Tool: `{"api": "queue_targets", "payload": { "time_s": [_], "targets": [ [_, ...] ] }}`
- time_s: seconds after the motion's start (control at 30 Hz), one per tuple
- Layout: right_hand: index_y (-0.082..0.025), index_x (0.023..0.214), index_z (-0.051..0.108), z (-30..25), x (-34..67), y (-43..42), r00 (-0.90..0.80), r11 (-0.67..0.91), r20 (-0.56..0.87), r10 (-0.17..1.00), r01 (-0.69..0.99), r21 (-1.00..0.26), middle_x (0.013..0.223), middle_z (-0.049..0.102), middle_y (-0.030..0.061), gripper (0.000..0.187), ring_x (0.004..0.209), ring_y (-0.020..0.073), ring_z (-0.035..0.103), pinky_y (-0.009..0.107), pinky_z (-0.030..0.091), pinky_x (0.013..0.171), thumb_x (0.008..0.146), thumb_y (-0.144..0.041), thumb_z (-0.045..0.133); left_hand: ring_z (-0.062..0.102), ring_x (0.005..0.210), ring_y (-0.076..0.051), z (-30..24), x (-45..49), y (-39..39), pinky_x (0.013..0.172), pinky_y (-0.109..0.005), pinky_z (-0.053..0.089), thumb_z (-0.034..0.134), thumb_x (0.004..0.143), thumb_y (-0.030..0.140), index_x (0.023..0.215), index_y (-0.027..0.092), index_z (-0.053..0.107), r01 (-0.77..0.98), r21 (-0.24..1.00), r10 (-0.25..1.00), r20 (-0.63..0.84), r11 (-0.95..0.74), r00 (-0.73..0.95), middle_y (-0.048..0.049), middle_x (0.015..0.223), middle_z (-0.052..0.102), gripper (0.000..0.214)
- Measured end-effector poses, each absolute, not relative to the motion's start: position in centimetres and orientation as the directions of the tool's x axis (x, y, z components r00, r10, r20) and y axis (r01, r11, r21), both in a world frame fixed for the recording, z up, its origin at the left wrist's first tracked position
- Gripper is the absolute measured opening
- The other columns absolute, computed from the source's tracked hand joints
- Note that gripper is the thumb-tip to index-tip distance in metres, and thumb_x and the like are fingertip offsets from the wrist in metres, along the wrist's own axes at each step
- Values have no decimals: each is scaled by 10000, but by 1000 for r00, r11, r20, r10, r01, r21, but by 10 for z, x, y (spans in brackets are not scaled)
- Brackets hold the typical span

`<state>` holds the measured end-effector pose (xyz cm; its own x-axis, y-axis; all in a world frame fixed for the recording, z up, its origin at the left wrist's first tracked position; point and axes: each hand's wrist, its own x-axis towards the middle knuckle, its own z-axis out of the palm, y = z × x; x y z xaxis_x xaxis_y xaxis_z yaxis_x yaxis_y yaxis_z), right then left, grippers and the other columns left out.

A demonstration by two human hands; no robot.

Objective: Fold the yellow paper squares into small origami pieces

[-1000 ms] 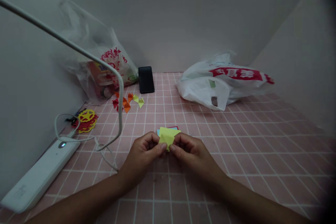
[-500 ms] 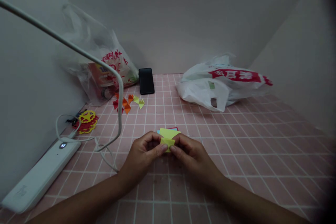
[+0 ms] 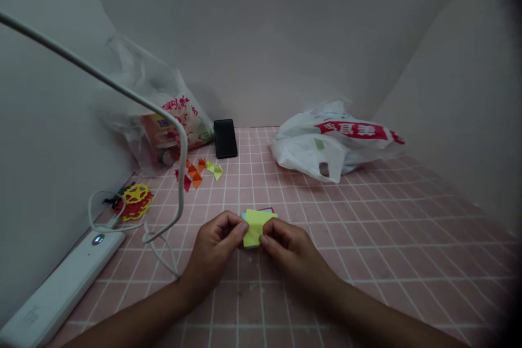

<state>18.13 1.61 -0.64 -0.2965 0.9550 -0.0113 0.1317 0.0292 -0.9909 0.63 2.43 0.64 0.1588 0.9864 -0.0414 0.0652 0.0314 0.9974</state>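
A yellow square of paper (image 3: 255, 227) lies in front of me, with blue paper (image 3: 244, 215) and a red edge (image 3: 267, 210) showing from beneath it. My left hand (image 3: 218, 242) is closed at its left edge, thumb and index finger pinched together there. On the other side, my right hand (image 3: 291, 244) pinches with thumb and forefinger at the paper's right part, covering its lower right corner. Whether the yellow is one sheet or a second piece over another, I cannot tell.
Folded paper pieces in red, orange (image 3: 196, 175) and yellow (image 3: 216, 172) lie at the back left. Beyond them is a black phone (image 3: 225, 138). Plastic bags stand left (image 3: 159, 130) and right (image 3: 326, 144). A white power strip (image 3: 67, 283), cable (image 3: 182, 174) and yellow-red cutouts (image 3: 136, 200) are leftward.
The small folded yellow piece held between both hands no longer shows as folded; a flat yellow surface appears there. My hands have moved slightly apart. The whole view has shifted, with things appearing lower.
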Motion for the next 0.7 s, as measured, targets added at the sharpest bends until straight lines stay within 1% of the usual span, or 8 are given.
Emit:
{"api": "queue_targets", "payload": {
  "time_s": [0.07, 0.13, 0.23, 0.3, 0.4, 0.5, 0.6, 0.7],
  "targets": [
    [-186, 726, 507, -7, 182, 16, -300, 34, 3, 954, 98, -995, 657, 463, -35, 147, 599, 114, 401, 253, 312, 561, 857, -243, 541, 494, 593, -110, 6, 6, 24, 572, -218, 405, 619, 836, 335, 719, 151, 595, 90, 996, 986, -33, 19, 162, 32, 621, 543, 219],
    [-189, 704, 498, -6, 182, 17, -309, 18, -4, 951, 70, -997, 643, 471, -35, 178, 582, 111, 405, 252, 315, 550, 858, -259, 552, 489, 589, -110, 5, 6, 24, 568, -219, 399, 609, 841, 338, 715, 151, 583, 105, 994, 984, -32, 14, 173, 33, 616, 534, 227],
    [-186, 673, 506, -6, 182, 16, -299, 14, -14, 954, 88, -996, 630, 500, -26, 203, 576, 113, 428, 254, 321, 546, 858, -253, 556, 490, 591, -113, 5, 6, 23, 571, -224, 394, 591, 854, 337, 707, 157, 565, 121, 993, 981, -15, -9, 193, 34, 616, 525, 234],
    [-185, 688, 521, -6, 181, 15, -294, 5, -16, 956, 72, -997, 633, 518, -25, 191, 571, 110, 441, 250, 327, 544, 860, -254, 565, 482, 593, -112, 5, 6, 22, 571, -224, 390, 581, 863, 339, 707, 160, 558, 136, 990, 981, 9, -35, 193, 36, 621, 515, 238],
    [-183, 738, 543, -7, 181, 14, -324, -77, -54, 945, -61, -995, 640, 551, -23, 209, 551, 102, 466, 244, 349, 544, 898, -318, 549, 475, 581, -108, 5, 6, 23, 558, -219, 383, 578, 865, 342, 708, 162, 555, 133, 990, 984, 17, -42, 179, 39, 613, 509, 241],
    [-172, 781, 579, -10, 181, 14, -363, -146, -73, 929, -180, -973, 657, 594, -8, 267, 559, 101, 512, 241, 378, 561, 922, -394, 532, 481, 559, -105, 5, 6, 24, 548, -215, 383, 586, 858, 345, 714, 160, 563, 84, 996, 985, -3, -12, 173, 42, 584, 517, 236],
    [-166, 783, 600, -11, 181, 16, -374, -166, -78, 924, -209, -964, 635, 599, -13, 264, 542, 92, 516, 232, 382, 555, 906, -399, 569, 456, 519, -93, 4, 6, 26, 513, -204, 363, 606, 842, 347, 717, 161, 576, 36, 999, 985, -16, 10, 171, 54, 552, 504, 226],
    [-171, 788, 598, -13, 181, 17, -375, -176, -83, 923, -221, -959, 624, 600, -21, 230, 523, 87, 512, 223, 375, 533, 884, -380, 596, 425, 467, -81, 5, 6, 26, 475, -196, 332, 610, 843, 340, 726, 164, 586, 45, 999, 984, -29, 21, 178, 65, 510, 496, 212]
  ]
}}
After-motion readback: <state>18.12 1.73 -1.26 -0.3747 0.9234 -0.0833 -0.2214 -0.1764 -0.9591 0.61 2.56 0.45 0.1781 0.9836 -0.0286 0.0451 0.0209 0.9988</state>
